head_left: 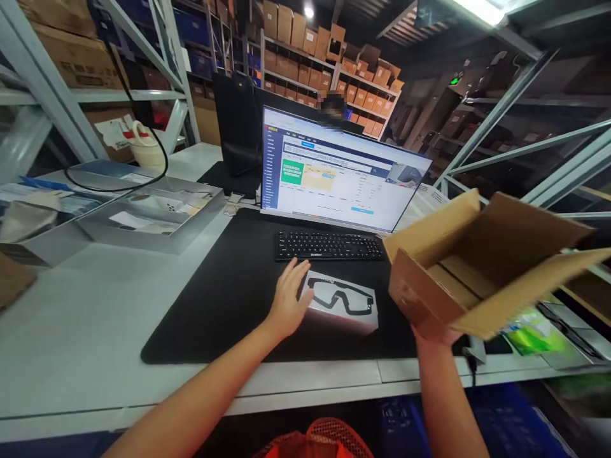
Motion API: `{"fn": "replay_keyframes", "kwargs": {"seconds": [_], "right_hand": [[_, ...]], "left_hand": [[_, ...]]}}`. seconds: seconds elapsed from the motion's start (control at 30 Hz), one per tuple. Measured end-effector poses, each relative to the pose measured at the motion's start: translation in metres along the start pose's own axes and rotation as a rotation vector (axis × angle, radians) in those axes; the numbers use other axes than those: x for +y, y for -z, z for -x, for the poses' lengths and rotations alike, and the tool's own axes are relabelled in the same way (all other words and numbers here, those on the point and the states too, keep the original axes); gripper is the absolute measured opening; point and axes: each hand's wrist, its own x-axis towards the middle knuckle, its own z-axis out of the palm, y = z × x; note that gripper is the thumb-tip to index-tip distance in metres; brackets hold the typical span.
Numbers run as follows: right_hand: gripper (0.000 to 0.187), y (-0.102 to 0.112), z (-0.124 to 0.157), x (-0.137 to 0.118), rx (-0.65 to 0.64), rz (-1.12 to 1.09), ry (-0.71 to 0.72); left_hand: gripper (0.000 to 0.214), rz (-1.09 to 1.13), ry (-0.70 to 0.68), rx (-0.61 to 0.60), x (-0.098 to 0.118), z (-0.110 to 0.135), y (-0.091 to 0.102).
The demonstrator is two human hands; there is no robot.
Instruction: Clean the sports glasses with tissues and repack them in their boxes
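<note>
Just in front of the keyboard (329, 245), the left hand (289, 299) rests with fingers (300, 272) spread open against the left end of the box (344, 302), a small white pack printed with goggles, lying flat on the mat (224, 305). It looks light and stiff, and its long sides would suit a pinch. Right of the keyboard, the right hand (432, 331) grips an open, tilted carton (482, 267) from below.

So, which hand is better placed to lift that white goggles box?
Left, probably: the left hand touches the white goggles box, while the right hand holds the open cardboard carton.
</note>
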Motion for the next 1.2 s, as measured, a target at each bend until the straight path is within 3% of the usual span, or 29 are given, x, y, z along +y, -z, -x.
{"fn": "replay_keyframes", "kwargs": {"seconds": [0.1, 0.17, 0.2, 0.27, 0.33, 0.37, 0.43, 0.5, 0.57, 0.63, 0.7, 0.8, 0.9, 1.0, 1.1, 1.13, 1.2], "right_hand": [[0.073, -0.015, 0.026, 0.036, 0.169, -0.269, -0.138], [0.078, -0.022, 0.04, 0.057, 0.171, -0.368, -0.274], [0.083, -0.025, 0.046, 0.066, 0.086, -0.359, -0.322], [0.092, -0.028, 0.05, 0.077, -0.224, -0.269, -0.342], [0.09, -0.028, 0.044, 0.081, -0.529, -0.187, -0.286], [0.085, -0.027, 0.036, 0.08, -0.605, -0.135, -0.221], [0.072, -0.019, 0.015, 0.08, -0.633, 0.054, -0.052], [0.06, -0.005, -0.008, 0.083, -0.613, 0.32, 0.074], [0.05, 0.012, -0.026, 0.094, -0.613, 0.506, 0.076], [0.048, 0.026, -0.036, 0.111, -0.597, 0.554, -0.006], [0.05, 0.034, -0.038, 0.127, -0.589, 0.569, -0.074], [0.05, 0.031, -0.031, 0.136, -0.643, 0.593, -0.081], [0.049, 0.022, -0.024, 0.127, -0.732, 0.572, -0.072], [0.049, 0.019, -0.026, 0.112, -0.753, 0.57, -0.101], [0.043, 0.028, -0.035, 0.103, -0.718, 0.61, -0.161], [0.039, 0.033, -0.039, 0.102, -0.723, 0.631, -0.194], [0.031, 0.044, -0.046, 0.1, -0.794, 0.665, -0.295]], "left_hand": [[0.108, 0.067, -0.074, -0.112, 0.038, 0.015, -0.006], [0.139, 0.243, -0.01, -0.161, 0.065, 0.026, -0.018], [0.141, 0.368, 0.045, -0.162, 0.076, 0.031, -0.024], [0.127, 0.609, 0.188, -0.11, 0.091, 0.039, -0.032], [0.119, 0.703, 0.291, 0.054, 0.093, 0.044, -0.026], [0.121, 0.662, 0.308, 0.179, 0.091, 0.046, -0.016], [0.134, 0.42, 0.276, 0.454, 0.081, 0.052, 0.017], [0.143, 0.035, 0.214, 0.664, 0.067, 0.061, 0.06], [0.14, -0.353, 0.237, 0.827, 0.05, 0.071, 0.101], [0.14, -0.611, 0.35, 0.904, 0.033, 0.081, 0.133], [0.139, -0.718, 0.437, 0.918, 0.017, 0.088, 0.152], [0.143, -0.725, 0.559, 0.941, -0.003, 0.098, 0.167], [0.145, -0.707, 0.622, 0.939, -0.015, 0.104, 0.18], [0.138, -0.758, 0.555, 0.912, -0.018, 0.107, 0.181], [0.118, -0.967, 0.219, 0.918, 0.0, 0.103, 0.154], [0.106, -0.996, 0.076, 0.863, 0.01, 0.098, 0.139], [0.07, -0.859, -0.1, 0.504, 0.029, 0.08, 0.103]]}}
